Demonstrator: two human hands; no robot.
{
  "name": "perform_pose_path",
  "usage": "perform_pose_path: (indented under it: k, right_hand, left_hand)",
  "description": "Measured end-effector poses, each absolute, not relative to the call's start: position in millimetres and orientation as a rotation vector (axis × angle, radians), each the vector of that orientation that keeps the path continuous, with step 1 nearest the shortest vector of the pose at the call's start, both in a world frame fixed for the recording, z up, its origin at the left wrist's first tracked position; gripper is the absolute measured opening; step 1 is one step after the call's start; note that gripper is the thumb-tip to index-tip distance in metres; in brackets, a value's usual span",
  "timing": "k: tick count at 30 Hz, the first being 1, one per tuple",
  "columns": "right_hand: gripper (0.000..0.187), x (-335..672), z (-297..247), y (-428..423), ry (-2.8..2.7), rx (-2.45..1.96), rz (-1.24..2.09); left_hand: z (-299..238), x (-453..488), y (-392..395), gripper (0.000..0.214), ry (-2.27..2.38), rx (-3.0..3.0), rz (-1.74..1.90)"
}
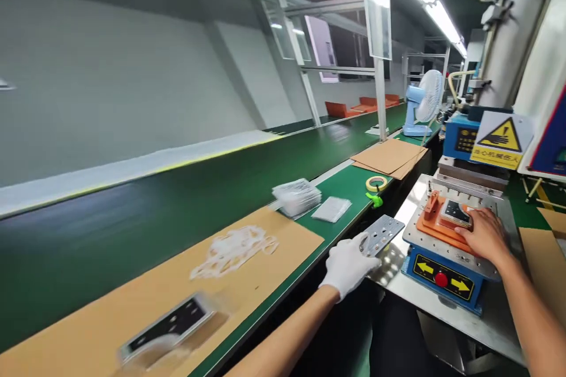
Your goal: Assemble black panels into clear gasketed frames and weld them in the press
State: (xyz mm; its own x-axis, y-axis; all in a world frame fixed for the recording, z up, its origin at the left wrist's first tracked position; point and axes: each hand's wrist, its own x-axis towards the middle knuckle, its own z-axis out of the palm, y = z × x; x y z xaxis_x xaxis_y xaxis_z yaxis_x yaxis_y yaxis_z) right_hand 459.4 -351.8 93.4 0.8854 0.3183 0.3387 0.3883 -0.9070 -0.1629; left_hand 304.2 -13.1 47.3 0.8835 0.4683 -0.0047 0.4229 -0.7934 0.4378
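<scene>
My left hand (pixel 351 265), in a white glove, grips the near end of a flat grey metal plate with holes (pixel 384 234), beside the press table. My bare right hand (pixel 484 232) is at the orange fixture (pixel 435 228) on the press bed. Its fingers close around the right side of a small black-faced panel (pixel 455 212) seated there. Part of that panel is hidden under the fingers. At the lower left, a blurred black-faced panel (pixel 168 327) lies on the brown cardboard.
A green conveyor (pixel 207 188) runs along the left. Cardboard (pixel 283 235) carries white peeled strips (pixel 236 250). Beyond are stacked clear sheets (pixel 296 197), a tape roll (pixel 376 184) and a blue fan (pixel 422 103). The press head (pixel 475 174) overhangs the bed; the control box (pixel 442 280) faces me.
</scene>
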Motion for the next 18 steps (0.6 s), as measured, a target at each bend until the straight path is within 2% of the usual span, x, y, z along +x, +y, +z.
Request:
perform_pose_path:
  k: [4,9,14,18]
  right_hand:
    - [0.054,462.2,103.6,-354.8,-0.466,-2.703,-0.527]
    - [0.057,402.0,106.6,-352.1,-0.572,-2.483,-0.768]
    - [0.066,320.8,92.4,-347.1,-0.401,-2.421,-0.491]
    - [0.071,284.7,73.3,-340.9,-0.378,-2.382,-0.343]
  left_hand:
    - [32.9,321.8,-28.0,0.081,0.788,2.602,0.082]
    - [22.9,344.1,-49.9,0.076,0.768,2.555,0.151]
    - [10.9,350.5,-66.8,0.076,0.693,2.474,0.206]
    - [2.3,341.9,-71.6,0.089,0.617,2.417,0.220]
